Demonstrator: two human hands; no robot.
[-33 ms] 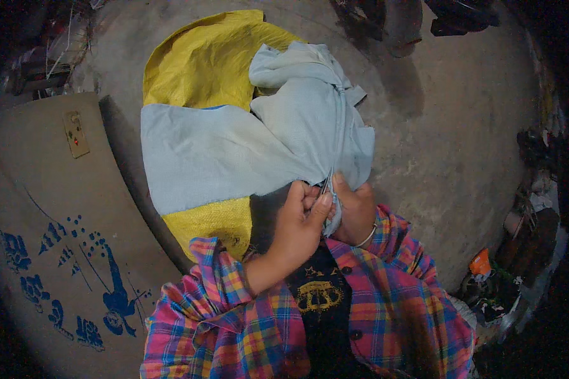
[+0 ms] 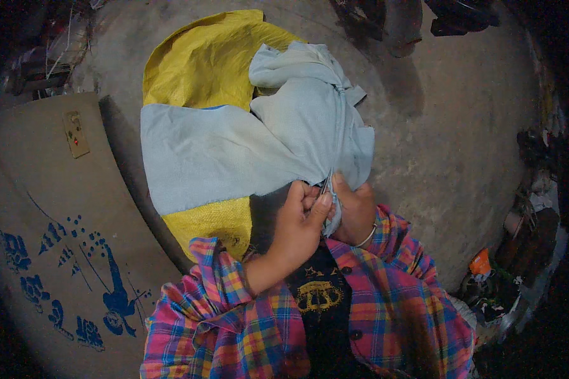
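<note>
A light blue cloth [image 2: 208, 148] lies bunched across my lap, with a raised, thick seam [image 2: 340, 126] running down its right part to my hands. My left hand [image 2: 302, 218] is closed in a pinch at the lower end of that seam. My right hand [image 2: 357, 211] is closed round the cloth's edge just beside it, thumb up along the seam. Between the two thumbs a thin greyish sliver shows; whether it is a tool or a fold I cannot tell. Under the cloth spreads a yellow woven sack [image 2: 199, 63], showing above and below it.
At the left stands a brown panel [image 2: 63, 189] with blue printed figures. Concrete floor [image 2: 449, 139] stretches to the right. Clutter with an orange piece [image 2: 480, 262] lies at the right edge, and dark objects [image 2: 401, 25] stand at the top.
</note>
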